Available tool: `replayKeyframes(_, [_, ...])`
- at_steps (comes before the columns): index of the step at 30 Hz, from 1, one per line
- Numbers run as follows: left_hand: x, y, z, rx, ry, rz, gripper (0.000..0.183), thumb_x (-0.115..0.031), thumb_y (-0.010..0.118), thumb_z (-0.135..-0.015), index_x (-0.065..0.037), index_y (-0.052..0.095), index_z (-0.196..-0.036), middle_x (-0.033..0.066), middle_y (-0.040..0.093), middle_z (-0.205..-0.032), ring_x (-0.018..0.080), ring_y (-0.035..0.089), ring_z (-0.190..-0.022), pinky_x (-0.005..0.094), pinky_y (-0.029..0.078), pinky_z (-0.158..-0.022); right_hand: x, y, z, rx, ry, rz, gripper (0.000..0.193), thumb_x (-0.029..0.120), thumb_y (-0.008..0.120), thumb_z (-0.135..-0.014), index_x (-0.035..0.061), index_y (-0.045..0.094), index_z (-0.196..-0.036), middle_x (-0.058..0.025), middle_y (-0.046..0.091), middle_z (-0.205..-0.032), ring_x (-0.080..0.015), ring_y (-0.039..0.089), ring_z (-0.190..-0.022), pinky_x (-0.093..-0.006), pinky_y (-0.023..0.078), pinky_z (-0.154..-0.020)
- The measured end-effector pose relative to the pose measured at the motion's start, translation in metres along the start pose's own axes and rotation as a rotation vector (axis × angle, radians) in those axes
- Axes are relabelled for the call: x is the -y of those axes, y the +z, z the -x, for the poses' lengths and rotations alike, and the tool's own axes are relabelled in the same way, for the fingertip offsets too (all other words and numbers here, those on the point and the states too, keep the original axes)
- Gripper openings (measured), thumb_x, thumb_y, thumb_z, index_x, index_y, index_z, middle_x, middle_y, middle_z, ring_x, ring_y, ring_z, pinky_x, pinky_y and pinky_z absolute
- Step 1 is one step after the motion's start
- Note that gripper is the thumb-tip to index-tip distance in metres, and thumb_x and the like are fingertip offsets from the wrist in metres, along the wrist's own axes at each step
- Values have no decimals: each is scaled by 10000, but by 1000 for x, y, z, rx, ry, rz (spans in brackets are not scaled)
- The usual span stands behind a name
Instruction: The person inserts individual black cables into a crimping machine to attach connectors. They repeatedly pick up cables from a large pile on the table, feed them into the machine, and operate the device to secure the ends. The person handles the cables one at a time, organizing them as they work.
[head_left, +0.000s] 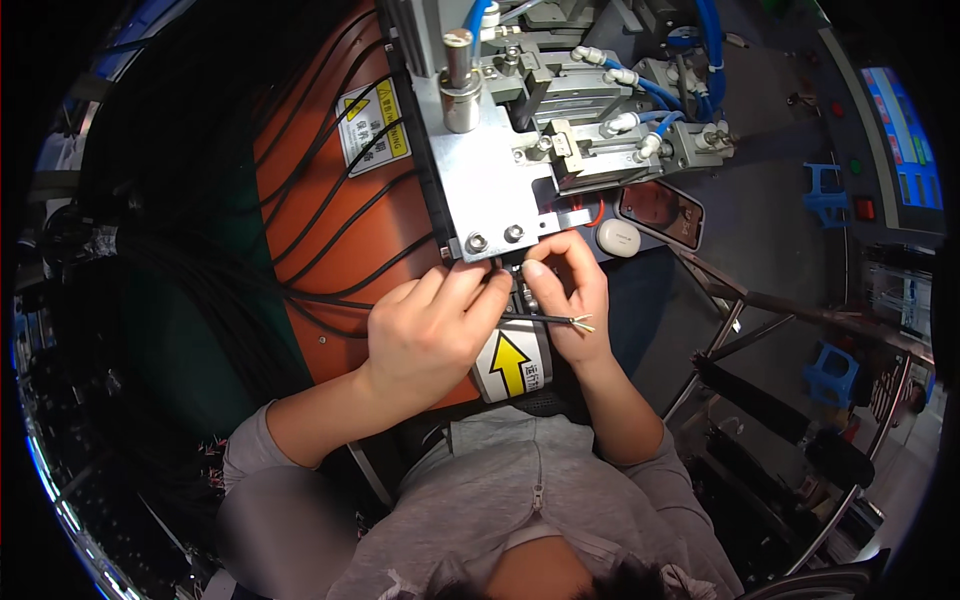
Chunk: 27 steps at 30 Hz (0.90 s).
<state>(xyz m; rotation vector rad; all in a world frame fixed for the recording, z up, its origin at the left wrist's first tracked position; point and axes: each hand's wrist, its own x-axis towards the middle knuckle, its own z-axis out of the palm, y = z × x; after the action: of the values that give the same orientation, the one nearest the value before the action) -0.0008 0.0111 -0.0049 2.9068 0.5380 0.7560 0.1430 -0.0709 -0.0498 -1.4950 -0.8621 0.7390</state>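
My left hand is closed, its fingertips pinched together at the front edge of a bright metal plate on the machine. A black cable comes out from under these fingers. Its stripped end fans into several thin bare-ended wires, lying over the base of my right thumb. My right hand curls in from the other side, thumb and index finger bent toward small metal fittings under the plate. Whatever lies between those fingertips is hidden by the plate and the fingers.
Several black cables run over the orange panel at left. Metal cylinders with blue air hoses stand behind. At right lie a round white case and a phone; farther out are blue stools and a screen.
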Motion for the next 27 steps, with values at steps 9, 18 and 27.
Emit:
replayKeyframes(9, [-12,-19,4,234,-141,-195,216,-41,627,-702,-20,658,-915,21,474,-704,122,534,-593,240,431,-521,-1,-21,-2,141,-72,-261,161,-4,689,-748,3,624,-895,-38,608,-800,-93,557,-738,-229,440,-672])
replayKeyframes(18, [-6,-10,0,-133,83,94,248,-158,680,-699,-75,677,-933,-8,581,-776,112,483,-556,253,349,-459,22,-29,1,259,-312,-249,144,-11,732,-723,8,679,-854,-89,664,-813,-153,618,-738,-262,478,-658])
replayKeyframes(27, [-5,-10,-4,-159,39,312,179,-67,715,-721,-16,630,-869,51,589,-707,159,587,-579,253,429,-459,30,-8,3,-24,-425,-220,268,-26,768,-663,-12,647,-902,-107,668,-832,-193,639,-760,-259,501,-665])
